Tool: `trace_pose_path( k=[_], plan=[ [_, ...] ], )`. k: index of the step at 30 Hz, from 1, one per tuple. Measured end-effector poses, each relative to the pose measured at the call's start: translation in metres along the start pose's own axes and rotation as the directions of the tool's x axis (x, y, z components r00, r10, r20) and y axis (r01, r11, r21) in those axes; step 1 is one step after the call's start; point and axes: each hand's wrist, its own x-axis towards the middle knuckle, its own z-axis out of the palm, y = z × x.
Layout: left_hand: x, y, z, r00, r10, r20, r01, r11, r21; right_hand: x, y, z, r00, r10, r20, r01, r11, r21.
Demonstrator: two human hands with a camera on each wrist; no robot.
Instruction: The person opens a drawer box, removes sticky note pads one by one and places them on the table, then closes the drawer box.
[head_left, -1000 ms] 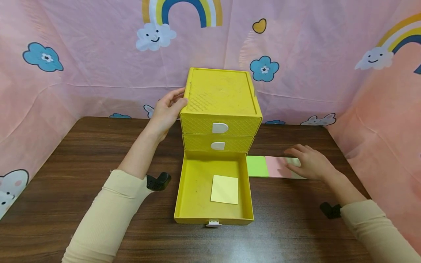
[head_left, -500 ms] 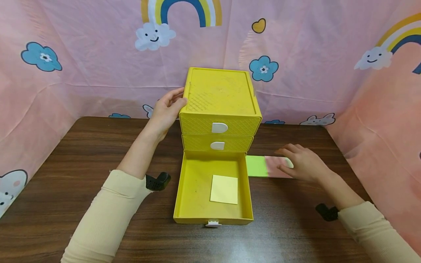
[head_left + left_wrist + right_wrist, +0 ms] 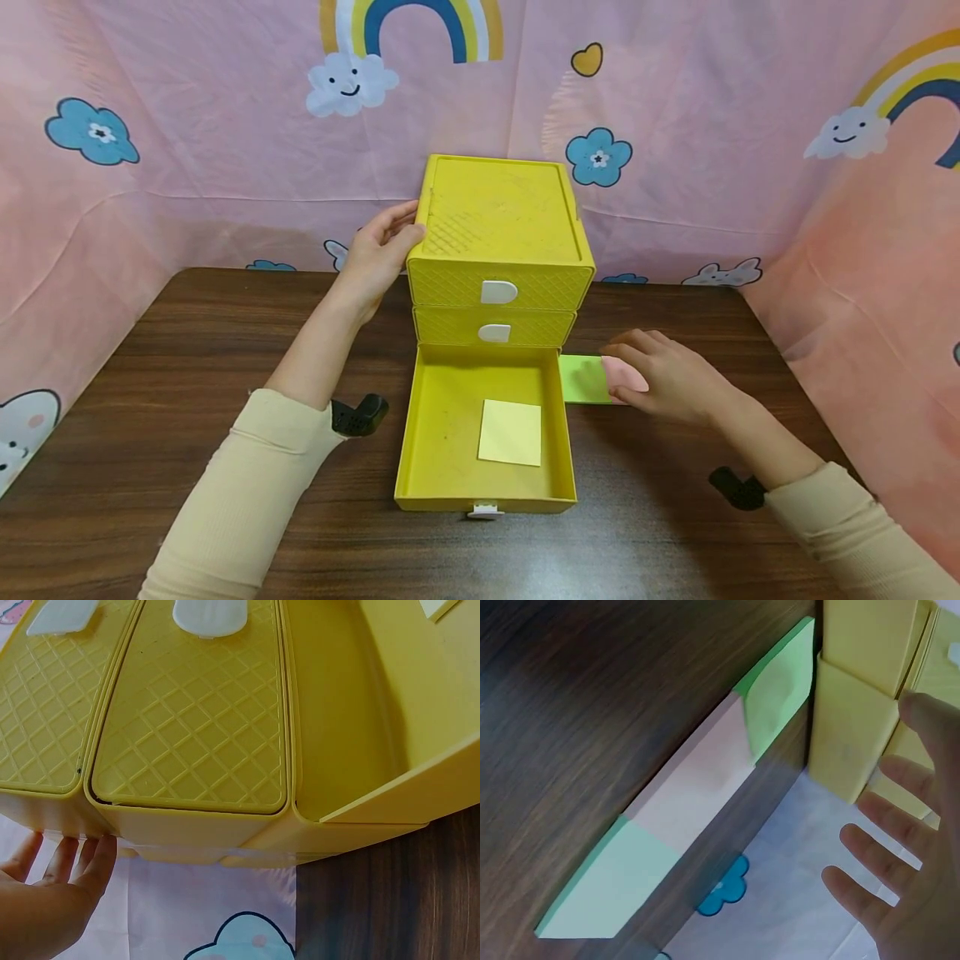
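Observation:
A yellow drawer unit (image 3: 498, 208) stands mid-table with its bottom drawer (image 3: 438, 417) pulled out. Inside that drawer lies a pale yellow sticky note pad (image 3: 510, 433). My left hand (image 3: 378, 258) rests on the unit's upper left side; in the left wrist view its fingertips touch the side wall. My right hand (image 3: 671, 375), fingers spread and holding nothing, hovers over a row of sticky notes beside the unit. The row has a bright green pad (image 3: 579, 379), a pink pad (image 3: 628, 375) and a pale green pad (image 3: 611, 885), the last hidden by the hand in the head view.
The two upper drawers, each with a white handle (image 3: 498, 292), are closed. A brown wood-grain table (image 3: 247, 358) carries everything. Pink printed cloth (image 3: 247, 150) hangs behind and at both sides.
My right hand has moved left along the row of sticky notes, from the pale green pad toward the pink one. My left hand has stayed on the unit.

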Motion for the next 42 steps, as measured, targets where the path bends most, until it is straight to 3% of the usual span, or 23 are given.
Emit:
trace_pose_path(
  k=[27,35,42],
  plan=[
    [0.0,0.0,0.001,1.0,0.001,-0.013,-0.001,1.0,-0.012,0.032,-0.046,-0.02,0.989,-0.127,0.072,0.133,0.987,-0.084],
    [0.0,0.0,0.001,1.0,-0.001,-0.013,0.001,1.0,-0.011,0.046,-0.054,-0.019,0.974,-0.205,0.1,0.217,0.966,-0.137],
    [0.001,0.0,0.001,1.0,-0.001,-0.011,0.001,1.0,-0.015,0.055,-0.065,-0.02,0.962,-0.212,0.172,0.242,0.954,-0.179]
  ],
)
